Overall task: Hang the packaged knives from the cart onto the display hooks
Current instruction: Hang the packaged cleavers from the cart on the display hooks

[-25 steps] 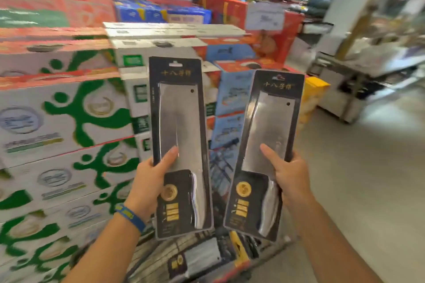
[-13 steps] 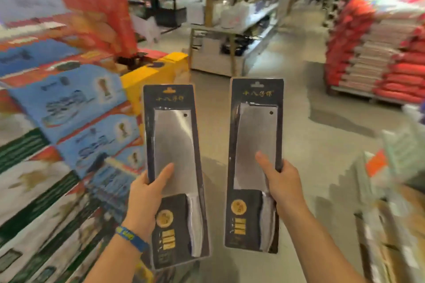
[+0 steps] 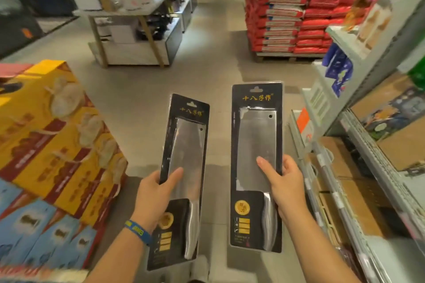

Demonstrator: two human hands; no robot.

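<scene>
Big shelf unit [image 3: 358, 108] runs down the R side, stacked boxes [image 3: 57, 135] crowd the L, open floor [image 3: 207, 71] between. No display hooks in view, cart not in shot either. So both knives are up in the air, one per hand, well clear of anything to hang on. L pack [image 3: 186, 149] tilts a bit, top leaning R; R pack [image 3: 255, 135] stands near upright and sits higher. Risks, as I read it: both hands are full, so there's no spare hand to steady a hook or catch a slip. The slick blister fronts could slide through a one-sided pinch, esp. w/ the steel weight inside. The R pack is close to the shelf edge and could clip it on a swing. Grips now: L hand [image 3: 154, 197] clamps its pack's L edge, thumb [image 3: 174, 174] flat across the front, fingers behind, out of sight. R hand [image 3: 289, 186] does the same on the R edge of its pack. Each hold sits low-mid, roughly where blade meets handle, so most of the card stands above the fist. That leaves each hang slot [image 3: 257, 88] at the far top end, well away from the fingers, and I'd expect the tops to wobble when aiming at a hook.
</scene>
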